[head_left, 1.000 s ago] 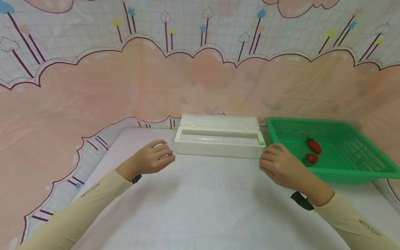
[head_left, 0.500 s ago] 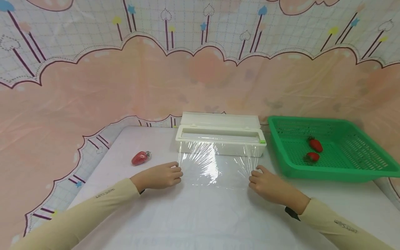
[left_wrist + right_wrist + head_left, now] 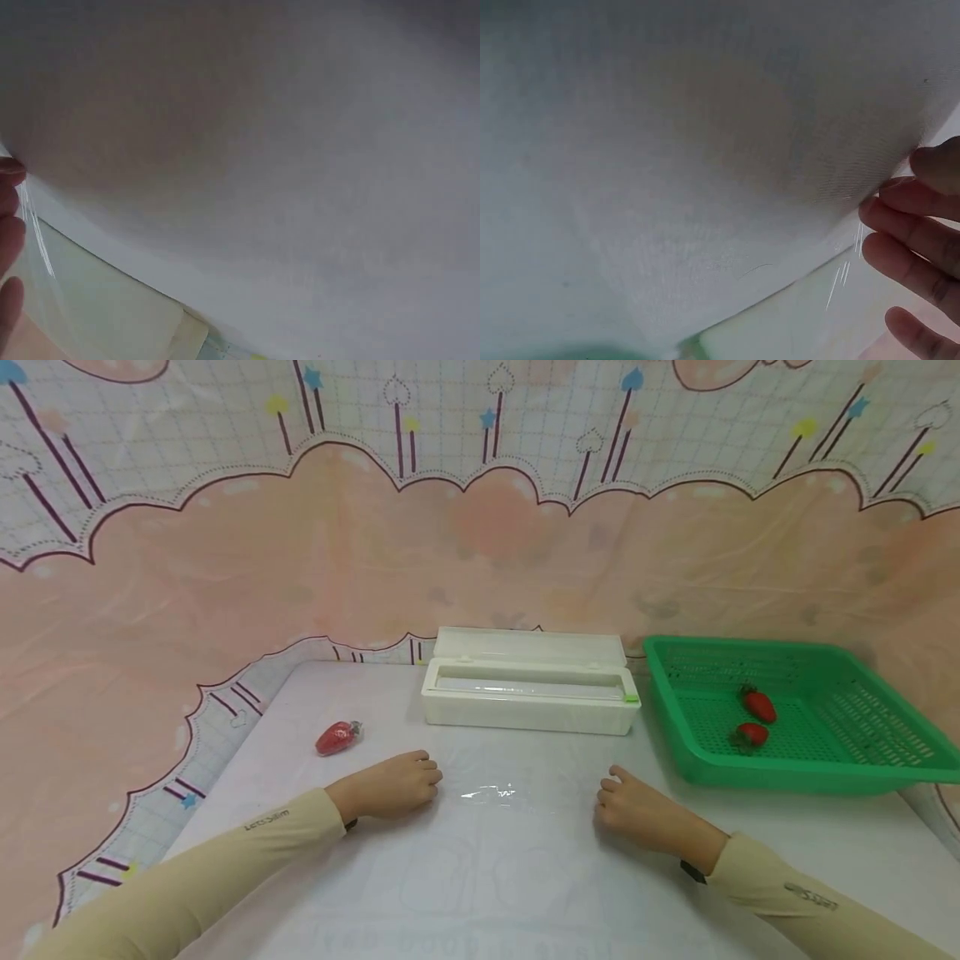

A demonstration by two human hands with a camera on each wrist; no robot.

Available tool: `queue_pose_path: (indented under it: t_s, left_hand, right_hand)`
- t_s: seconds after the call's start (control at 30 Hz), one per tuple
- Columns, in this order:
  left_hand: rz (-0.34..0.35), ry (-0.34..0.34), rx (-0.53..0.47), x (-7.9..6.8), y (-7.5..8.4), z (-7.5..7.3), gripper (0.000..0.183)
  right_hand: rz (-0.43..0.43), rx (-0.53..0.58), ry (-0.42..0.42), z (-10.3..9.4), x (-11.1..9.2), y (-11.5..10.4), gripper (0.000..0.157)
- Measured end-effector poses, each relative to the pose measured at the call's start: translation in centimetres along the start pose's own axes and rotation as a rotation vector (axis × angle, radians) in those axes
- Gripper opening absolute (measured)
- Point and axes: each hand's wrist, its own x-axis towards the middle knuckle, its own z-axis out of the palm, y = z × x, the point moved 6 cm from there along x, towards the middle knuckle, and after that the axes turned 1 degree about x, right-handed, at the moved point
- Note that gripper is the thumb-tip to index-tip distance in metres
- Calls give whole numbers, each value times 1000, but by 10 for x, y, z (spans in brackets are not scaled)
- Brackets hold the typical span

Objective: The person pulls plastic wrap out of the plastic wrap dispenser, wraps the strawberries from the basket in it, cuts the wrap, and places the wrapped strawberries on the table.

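Note:
A clear sheet of cling film (image 3: 491,793) spans the space between my hands, low over the table; only its glints show. My left hand (image 3: 397,785) pinches its left side, fingertips (image 3: 11,169) at the film's edge in the left wrist view. My right hand (image 3: 637,810) pinches the right side between thumb and fingers (image 3: 900,199). Behind the film stands a white cling film dispenser (image 3: 528,712) with its lid raised and a green slider at its right end. Whether the film still joins the dispenser, I cannot tell. A wrapped strawberry (image 3: 337,738) lies beyond my left forearm.
On the right stands a green plastic basket (image 3: 795,772) holding two strawberries, one farther back (image 3: 759,705) and one nearer (image 3: 752,734). A white cover lies on the table (image 3: 480,885). A pink patterned cloth (image 3: 375,568) hangs behind.
Both hands have drawn back from the dispenser toward me, pulling out cling film. The film has since sunk lower and glints less. The strawberry at left, earlier hidden by my left hand, now shows.

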Motion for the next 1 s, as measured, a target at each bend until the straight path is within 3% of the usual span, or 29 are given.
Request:
queue_pose_path:
  t_s: [0.13, 0.3, 0.37, 0.47, 0.63, 0.7, 0.8, 0.87, 0.93, 1.0]
  left_hand:
    - [-170, 14, -203, 0, -10, 3, 16]
    - [-297, 56, -333, 1, -17, 2, 16]
    - [-342, 64, -371, 2, -20, 4, 17]
    - [-437, 29, -461, 0, -25, 11, 22]
    - [-699, -61, -746, -9, -38, 26, 32]
    - [-739, -69, -786, -10, -40, 28, 34]
    - [-637, -96, -631, -5, -37, 24, 28]
    - [-489, -89, -449, 1, -29, 18, 20]
    - [-333, -39, -291, 7, -20, 11, 9]
    - [-194, 33, -188, 12, -10, 4, 15]
  right_hand:
    - [30, 72, 35, 0, -2, 3, 18]
    - [16, 81, 77, 2, -4, 7, 24]
    - [2, 78, 58, 3, -4, 6, 23]
    - [-19, 52, 36, 4, -5, 4, 22]
    - [-24, -4, 40, 1, -7, 1, 23]
    - [-20, -5, 31, 1, -6, 0, 21]
    - [-11, 1, 19, 0, -6, -1, 19]
    - [-6, 2, 11, 0, -6, -2, 19]
    - [-3, -1, 13, -1, -7, -2, 20]
    - [2, 8, 10, -2, -9, -2, 22]
